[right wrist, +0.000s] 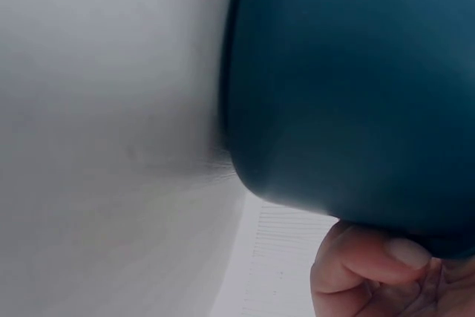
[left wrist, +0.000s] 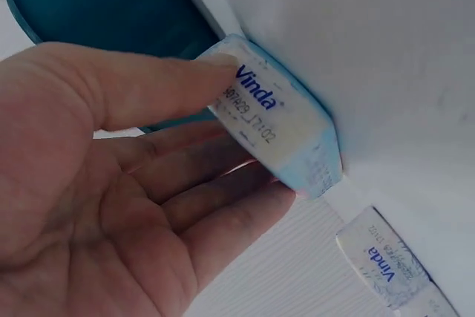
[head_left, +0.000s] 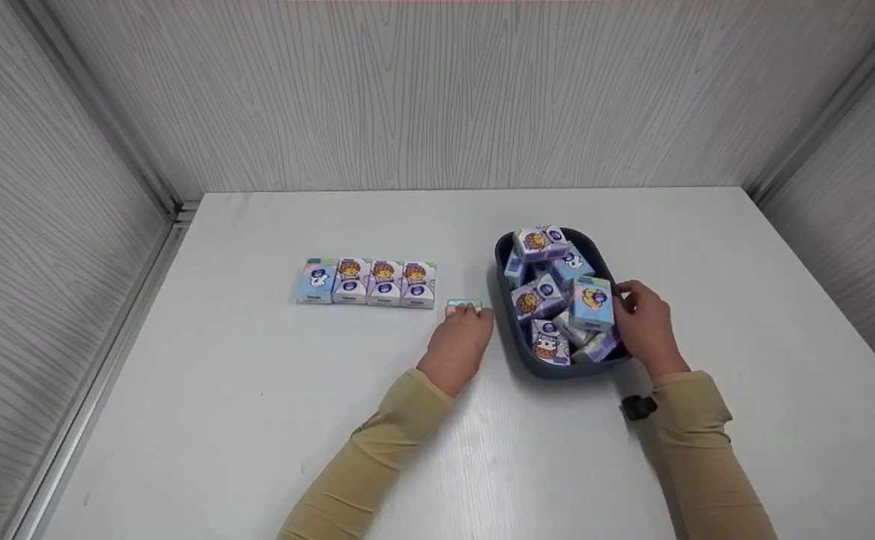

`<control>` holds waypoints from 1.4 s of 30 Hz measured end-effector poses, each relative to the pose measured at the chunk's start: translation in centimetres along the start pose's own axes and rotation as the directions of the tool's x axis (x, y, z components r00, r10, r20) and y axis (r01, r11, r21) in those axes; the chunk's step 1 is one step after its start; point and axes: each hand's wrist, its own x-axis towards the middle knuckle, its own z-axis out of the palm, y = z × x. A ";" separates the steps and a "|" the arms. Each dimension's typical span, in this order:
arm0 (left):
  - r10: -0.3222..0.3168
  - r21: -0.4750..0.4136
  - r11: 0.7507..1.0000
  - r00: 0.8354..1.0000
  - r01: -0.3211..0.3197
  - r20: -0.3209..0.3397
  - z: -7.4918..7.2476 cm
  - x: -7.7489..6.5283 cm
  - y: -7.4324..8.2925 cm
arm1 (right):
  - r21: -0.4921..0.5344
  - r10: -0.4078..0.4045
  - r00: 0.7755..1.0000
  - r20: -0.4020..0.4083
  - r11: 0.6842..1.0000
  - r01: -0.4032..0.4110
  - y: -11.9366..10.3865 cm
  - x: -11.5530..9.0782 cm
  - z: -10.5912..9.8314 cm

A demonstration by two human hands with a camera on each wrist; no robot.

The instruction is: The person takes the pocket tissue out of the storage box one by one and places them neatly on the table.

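Note:
My left hand [head_left: 458, 348] pinches a small light-blue Vinda tissue pack [left wrist: 271, 120], thumb on its printed end and fingers on the opposite side. The pack is low over the table, between a row and a bin, largely covered by the hand in the head view. At the right, my right hand [head_left: 645, 327] grips the right rim of the dark teal bin [head_left: 572, 371], which is heaped with tissue packs [head_left: 538, 298]. Its curled thumb [right wrist: 404, 252] shows at the rim in the right wrist view; the other fingers are partly hidden.
On the left, one blue tissue pack [head_left: 317, 282] and three white-and-purple ones [head_left: 418, 285] lie side by side in a row. A small black object [head_left: 638, 407] is beside the right sleeve cuff. Grey wood-grain panels [head_left: 407, 97] stand behind and beside the white table [head_left: 205, 420].

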 end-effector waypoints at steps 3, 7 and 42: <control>0.005 0.039 0.999 1.000 -0.005 0.012 0.0 0.4 0.0 | 0.007 0.011 1.000 0.006 1.000 -0.011 0.2 0.0 0.0; -0.026 0.055 0.998 0.998 0.023 0.049 0.1 1.1 -0.2 | 0.024 0.016 1.000 0.018 1.000 -0.017 0.3 -0.1 0.1; -0.101 0.201 0.971 0.986 0.127 -0.136 1.1 5.1 -2.1 | 0.024 -0.016 1.000 -0.008 1.000 0.016 0.5 0.3 0.2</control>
